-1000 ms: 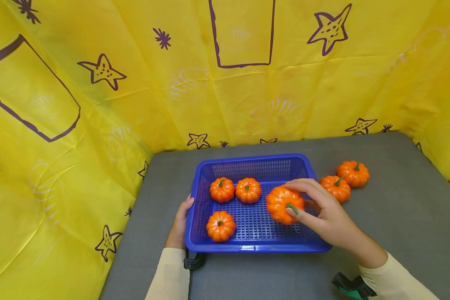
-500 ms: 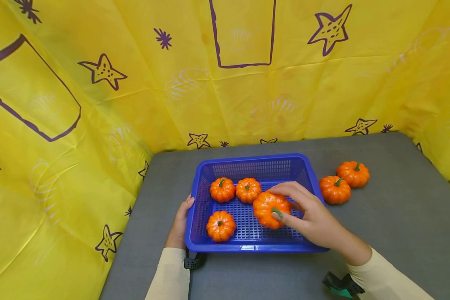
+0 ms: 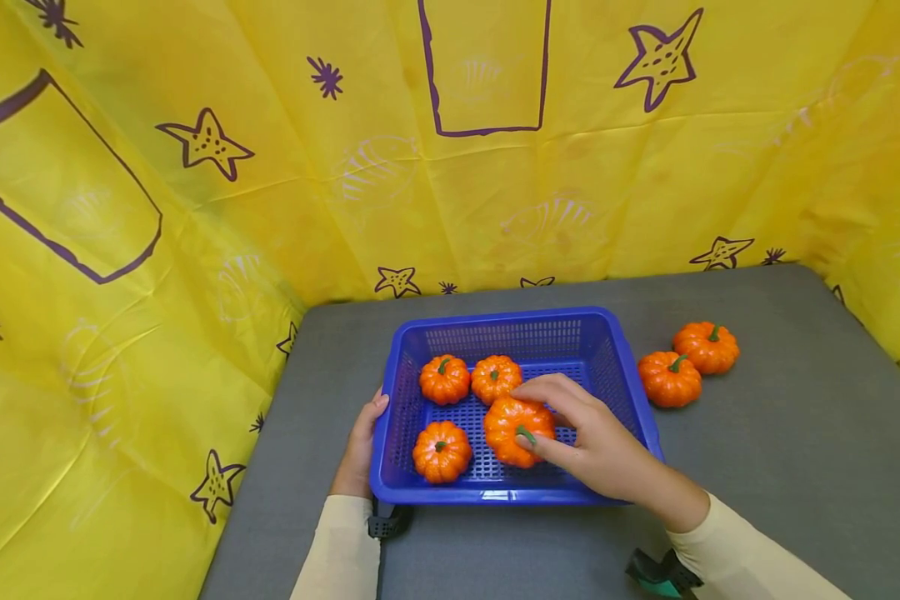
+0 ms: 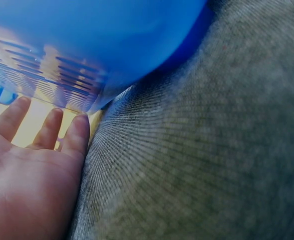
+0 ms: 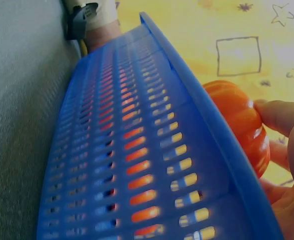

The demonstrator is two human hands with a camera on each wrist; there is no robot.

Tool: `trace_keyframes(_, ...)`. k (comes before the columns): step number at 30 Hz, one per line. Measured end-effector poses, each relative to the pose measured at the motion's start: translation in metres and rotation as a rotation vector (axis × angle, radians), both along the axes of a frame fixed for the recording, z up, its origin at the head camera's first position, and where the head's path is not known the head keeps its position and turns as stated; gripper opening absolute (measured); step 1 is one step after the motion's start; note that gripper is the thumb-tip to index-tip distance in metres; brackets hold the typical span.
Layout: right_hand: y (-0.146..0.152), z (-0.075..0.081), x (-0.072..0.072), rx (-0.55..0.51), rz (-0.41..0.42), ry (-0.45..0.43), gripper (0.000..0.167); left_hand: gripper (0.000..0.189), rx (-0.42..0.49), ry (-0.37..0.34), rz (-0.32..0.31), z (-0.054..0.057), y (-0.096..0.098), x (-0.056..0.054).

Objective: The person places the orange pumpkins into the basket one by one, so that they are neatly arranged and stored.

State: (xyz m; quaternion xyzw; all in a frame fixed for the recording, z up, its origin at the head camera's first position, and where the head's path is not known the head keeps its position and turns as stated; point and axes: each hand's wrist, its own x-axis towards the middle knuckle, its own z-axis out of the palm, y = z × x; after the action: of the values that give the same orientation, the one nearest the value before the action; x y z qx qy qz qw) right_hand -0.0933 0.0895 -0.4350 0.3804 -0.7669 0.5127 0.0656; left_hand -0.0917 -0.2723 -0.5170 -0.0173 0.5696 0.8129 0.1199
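Note:
My right hand [image 3: 588,429] holds an orange toy pumpkin [image 3: 508,429] with a green stem, thumb by the stem and fingers over its far side. In the right wrist view, this pumpkin [image 5: 239,127] shows above the basket's rim. My left hand [image 3: 360,446] grips the left side of the blue plastic basket [image 3: 525,497], with a digit over the rim; in the left wrist view, its fingers [image 4: 46,127] lie against the slotted outer wall. Inside the basket are three pumpkins: one back left [image 3: 444,380], one beside it [image 3: 497,381] and one front left [image 3: 441,452].
Two more pumpkins sit on the grey table [image 3: 787,450] right of the basket, a nearer pumpkin [image 3: 669,381] and a farther pumpkin [image 3: 707,348]. Yellow cloth [image 3: 487,183] with starfish drawings hangs behind and along both sides of the table.
My right hand has moved left and slightly toward me with its pumpkin, from the basket's right part to its middle. My left hand and the basket have stayed put.

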Motion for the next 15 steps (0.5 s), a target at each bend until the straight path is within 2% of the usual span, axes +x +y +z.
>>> trace_keyframes(8, -0.013, 0.003, -0.001, 0.035, 0.000, 0.007, 0.046, 0.070, 0.025, 0.004, -0.017, 0.000, 0.000, -0.001)
trace_keyframes(15, -0.023, -0.001, -0.003, 0.083, -0.005, -0.071, 0.044, 0.067, 0.038, -0.006, -0.010, -0.002, 0.000, 0.000)
